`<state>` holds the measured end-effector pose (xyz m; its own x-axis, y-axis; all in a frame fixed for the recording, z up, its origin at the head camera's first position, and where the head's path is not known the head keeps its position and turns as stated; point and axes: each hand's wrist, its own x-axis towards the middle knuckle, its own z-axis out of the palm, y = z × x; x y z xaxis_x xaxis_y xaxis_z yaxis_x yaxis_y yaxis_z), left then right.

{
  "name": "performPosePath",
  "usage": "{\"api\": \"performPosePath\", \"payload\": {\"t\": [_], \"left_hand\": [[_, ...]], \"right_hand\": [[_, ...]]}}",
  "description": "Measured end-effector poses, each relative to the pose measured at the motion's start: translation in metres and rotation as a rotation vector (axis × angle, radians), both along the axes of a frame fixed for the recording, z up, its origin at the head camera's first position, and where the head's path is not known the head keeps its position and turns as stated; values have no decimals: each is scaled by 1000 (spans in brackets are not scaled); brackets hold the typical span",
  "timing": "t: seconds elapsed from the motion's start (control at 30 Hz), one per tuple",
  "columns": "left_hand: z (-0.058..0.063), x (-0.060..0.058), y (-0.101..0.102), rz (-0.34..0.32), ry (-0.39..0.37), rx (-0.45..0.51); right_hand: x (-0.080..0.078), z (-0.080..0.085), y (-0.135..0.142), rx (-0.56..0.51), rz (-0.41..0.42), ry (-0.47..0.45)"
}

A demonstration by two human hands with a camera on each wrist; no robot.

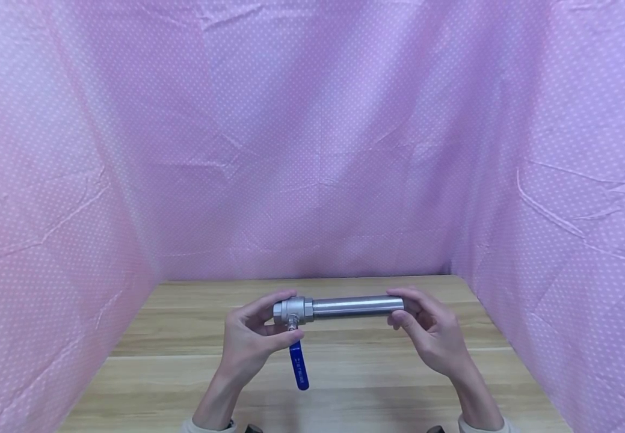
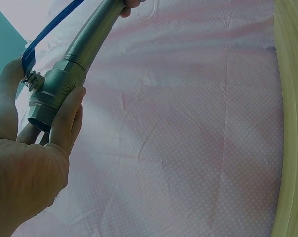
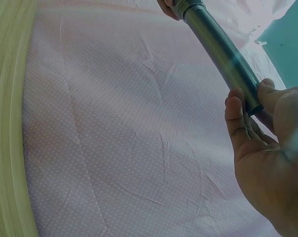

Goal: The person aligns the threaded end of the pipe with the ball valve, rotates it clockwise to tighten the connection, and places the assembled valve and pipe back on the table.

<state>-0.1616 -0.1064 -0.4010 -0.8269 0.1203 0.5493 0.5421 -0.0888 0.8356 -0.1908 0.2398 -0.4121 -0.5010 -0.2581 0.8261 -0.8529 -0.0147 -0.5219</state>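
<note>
A silver ball valve (image 1: pixel 293 310) with a blue lever handle (image 1: pixel 299 367) is joined to a straight steel pipe (image 1: pixel 352 307), and threads show at the joint in the left wrist view. My left hand (image 1: pixel 249 334) grips the valve body, thumb near the base of the lever and fingers on the far side. At the pipe's other end, my right hand (image 1: pixel 435 331) pinches the tip between thumb and fingers. Valve and pipe lie roughly level across the head view, held over the table. The lever points down toward me. In the right wrist view the pipe's end (image 3: pixel 255 108) sits among the fingers.
Below the hands is a wood-grain table (image 1: pixel 377 373). Pink dotted cloth (image 1: pixel 317 150) hangs behind it and along both sides. Two small dark objects (image 1: pixel 254 429) poke in at the bottom edge of the head view; their kind is unclear.
</note>
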Motion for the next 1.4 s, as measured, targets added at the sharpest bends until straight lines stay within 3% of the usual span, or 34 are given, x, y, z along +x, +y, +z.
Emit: {"api": "performPosePath", "payload": {"t": [0.3, 0.57, 1.03, 1.2, 1.4], "left_hand": [[0, 0, 0, -6, 8, 11], [0, 0, 0, -7, 14, 8], [0, 1, 0, 3, 17, -1], [0, 0, -1, 5, 11, -3], [0, 0, 0, 3, 9, -2]], "right_hand": [[-2, 2, -2, -63, 174, -18], [-2, 2, -2, -54, 127, 33], [0, 0, -1, -7, 14, 18], [-1, 0, -1, -30, 43, 2], [-2, 2, -3, -72, 141, 4]]}}
